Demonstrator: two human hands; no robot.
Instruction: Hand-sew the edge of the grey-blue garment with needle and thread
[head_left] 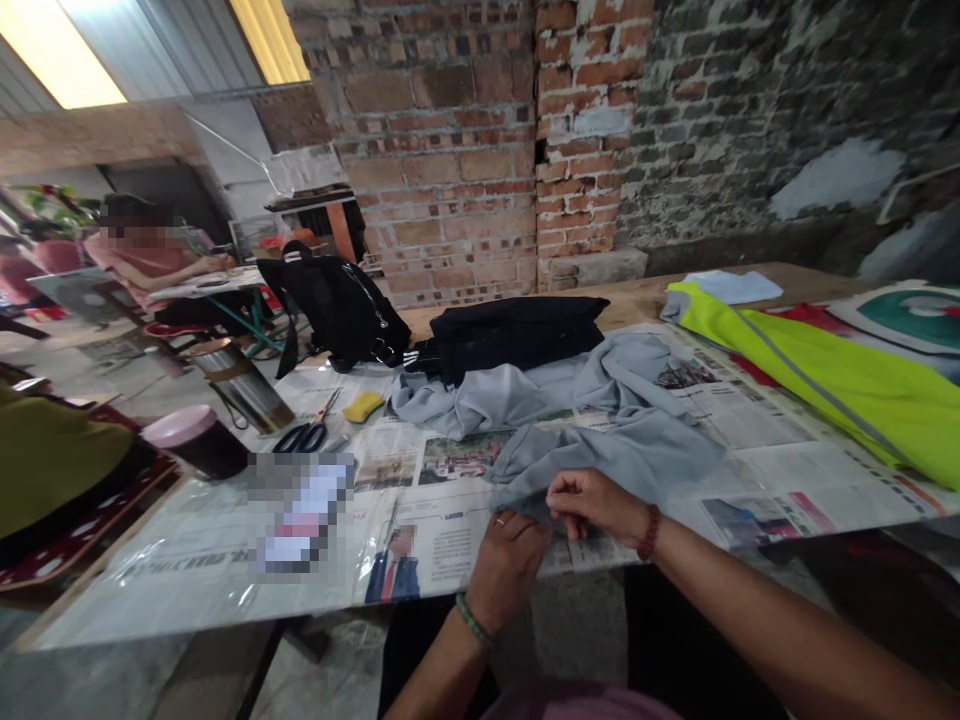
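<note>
Head view: on the newspaper-covered table [172, 595], the grey cloth [611, 455] lies rumpled at the near side, work along its edge seemingly under way, the amount left unclear. Close together, the right hand [596, 503] curls inward, its grip too small to read; the left hand [510, 560], knuckles up, appears closed on that edge.

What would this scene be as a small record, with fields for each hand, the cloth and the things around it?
Left hand: at near edge of gray cloth; fingertips hidden
Right hand: fingers curled, beside left hand; anything held is too small to tell
Cloth state: crumpled, on newspaper
Left of cloth: sponge, scissors, cup, flask
Behind cloth: bag, black fabric
Right of cloth: yellow garment, iron
</note>
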